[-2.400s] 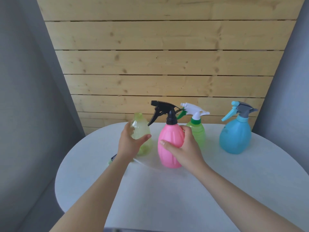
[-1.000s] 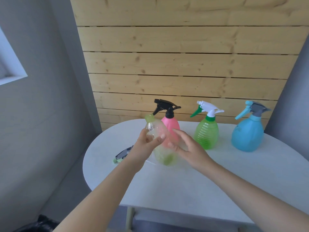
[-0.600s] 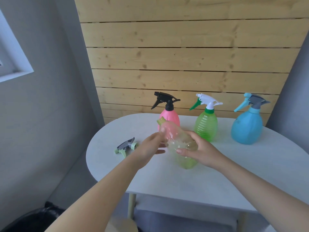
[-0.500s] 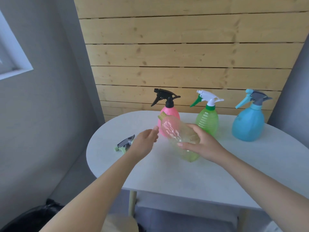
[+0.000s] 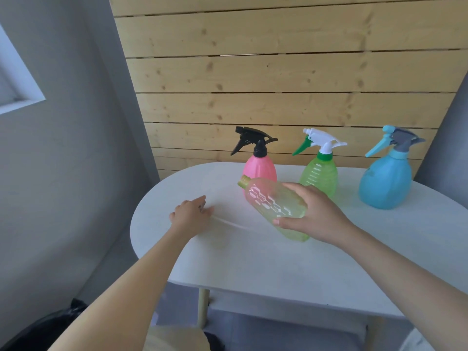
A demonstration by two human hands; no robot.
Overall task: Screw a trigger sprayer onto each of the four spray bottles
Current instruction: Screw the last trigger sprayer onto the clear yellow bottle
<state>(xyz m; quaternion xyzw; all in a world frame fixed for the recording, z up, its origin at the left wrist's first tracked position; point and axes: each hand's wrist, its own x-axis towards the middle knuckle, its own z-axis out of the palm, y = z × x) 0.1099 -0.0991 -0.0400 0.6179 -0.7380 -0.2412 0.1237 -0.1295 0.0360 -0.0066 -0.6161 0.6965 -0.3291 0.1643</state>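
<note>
Bottle, pale yellow-green (image 5: 276, 206), uncapped: held tilted above the counter (image 5: 253, 259) in the right hand (image 5: 314, 216), fingers (image 5: 296, 187) wrapped over its body, thumb beneath, bare neck aimed up and left. Left hand (image 5: 190, 216): laid palm-down at the counter's left end, fingers spread loosely; whatever lies beneath is hidden, so a hold cannot be told. Beyond the right-hand fingers, three capped bottles are ranged upright: pink bottle (image 5: 259, 168), green bottle (image 5: 320, 173), blue bottle (image 5: 385, 183). A thin clear tube (image 5: 228, 222) is seen between the hands.
</note>
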